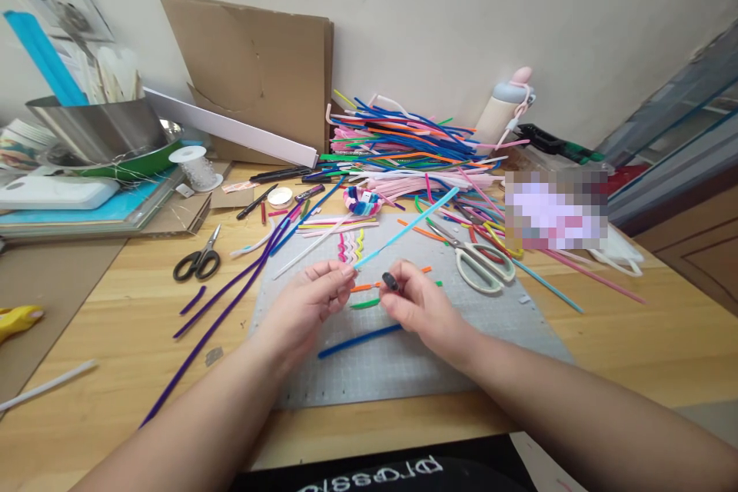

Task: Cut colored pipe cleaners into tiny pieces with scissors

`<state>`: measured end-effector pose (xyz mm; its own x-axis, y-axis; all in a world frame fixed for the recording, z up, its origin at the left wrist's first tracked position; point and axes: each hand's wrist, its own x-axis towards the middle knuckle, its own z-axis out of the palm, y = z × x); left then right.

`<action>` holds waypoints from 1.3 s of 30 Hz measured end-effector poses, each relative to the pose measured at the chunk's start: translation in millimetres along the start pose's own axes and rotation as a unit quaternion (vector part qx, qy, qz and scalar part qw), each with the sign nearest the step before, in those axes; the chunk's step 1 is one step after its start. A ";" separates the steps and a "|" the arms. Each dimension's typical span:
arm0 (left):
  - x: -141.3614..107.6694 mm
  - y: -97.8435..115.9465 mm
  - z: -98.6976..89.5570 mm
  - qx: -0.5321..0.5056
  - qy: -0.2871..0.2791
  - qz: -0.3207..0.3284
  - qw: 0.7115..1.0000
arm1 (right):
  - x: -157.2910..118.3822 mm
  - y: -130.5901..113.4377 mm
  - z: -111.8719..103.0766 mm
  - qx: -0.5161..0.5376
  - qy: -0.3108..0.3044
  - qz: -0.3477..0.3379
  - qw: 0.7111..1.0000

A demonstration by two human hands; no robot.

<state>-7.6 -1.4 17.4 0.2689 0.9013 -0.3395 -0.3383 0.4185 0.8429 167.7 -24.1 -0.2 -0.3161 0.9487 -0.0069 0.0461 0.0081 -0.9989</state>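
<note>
Lying left of the gray cutting mat (pixel 346 384) are black-handled scissors (pixel 201 254), then purple stems (pixel 272 244) beside the mat's left edge. Over the mat, the left hand (pixel 317 296) pinches the light blue stem (pixel 418 221), which slants up toward the mat's far side. Also over the mat, the right hand (pixel 423 311) curls around a dark object (pixel 390 281), mostly hidden. White-handled scissors (pixel 470 250) rest at the mat's right side.

**Soft light, stretched edges**

Diffuse light falls evenly on the wooden table (pixel 628 346), leaving faint, soft shadows. The metal bowl (pixel 104 131) carries a dull sheen. Wide-angle distortion stretches the edges; fine detail smears slightly, and mosaic blocks (pixel 556 210) hide a patch at right.
</note>
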 end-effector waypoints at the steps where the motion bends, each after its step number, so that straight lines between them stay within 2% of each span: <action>1: 0.6 0.0 -0.6 0.008 -0.001 0.006 1.000 | -2.5 -2.1 1.0 -0.026 -0.035 -0.008 0.999; 3: 1.7 -0.4 -1.1 0.039 -0.002 0.021 0.999 | -7.6 -6.0 2.5 -0.079 -0.124 -0.036 0.989; 5: 2.6 -1.4 -0.7 0.093 0.014 0.042 0.995 | -11.9 -8.7 3.1 -0.129 -0.215 -0.067 0.966; 8: 3.3 -5.0 0.5 0.204 0.051 0.087 0.974 | -15.0 -10.1 2.6 -0.184 -0.293 -0.109 0.932; 12: 3.6 -14.6 -0.3 0.351 0.050 0.123 0.927 | -15.0 -10.1 1.2 -0.209 -0.317 -0.152 0.912; 16: 2.4 -24.7 -2.9 0.475 0.031 0.149 0.867 | -15.9 -9.5 2.1 -0.221 -0.324 -0.161 0.905; 20: -0.3 -27.8 -3.6 0.563 0.000 0.146 0.813 | -17.6 -6.5 4.6 -0.244 -0.331 -0.164 0.896; 25: -7.1 -18.1 -6.5 0.589 -0.022 0.144 0.795 | -18.1 -13.4 -1.4 -0.249 -0.344 -0.161 0.891; 27: -11.5 -12.3 -9.6 0.598 -0.021 0.137 0.789 | -16.4 -23.6 -11.7 -0.247 -0.381 -0.143 0.879; 30: -17.8 -7.4 -15.7 0.619 -0.034 0.118 0.776 | -11.5 -42.6 -34.1 -0.237 -0.467 -0.068 0.849; 32: -20.6 -7.2 -19.2 0.636 -0.050 0.113 0.762 | -8.8 -51.9 -49.8 -0.216 -0.494 -0.028 0.842; 34: -22.2 -6.8 -20.4 0.656 -0.057 0.110 0.744 | -8.3 -54.7 -63.5 -0.173 -0.490 -0.009 0.854; 36: -23.2 -3.7 -18.8 0.667 -0.060 0.102 0.735 | -10.1 -51.5 -74.5 -0.104 -0.463 -0.008 0.880; 37: -23.6 -0.7 -17.2 0.664 -0.065 0.096 0.738 | -11.3 -48.8 -78.8 -0.061 -0.430 -0.010 0.901; 39: -24.2 7.7 -13.3 0.636 -0.080 0.086 0.763 | -12.3 -44.4 -84.0 0.021 -0.351 -0.018 0.936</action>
<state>-28.7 -18.5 26.6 0.4606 0.8627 -0.2087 0.7395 -0.2429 0.6278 249.2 -9.6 48.1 -0.8623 0.5063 0.0133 -0.0096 0.0099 -0.9999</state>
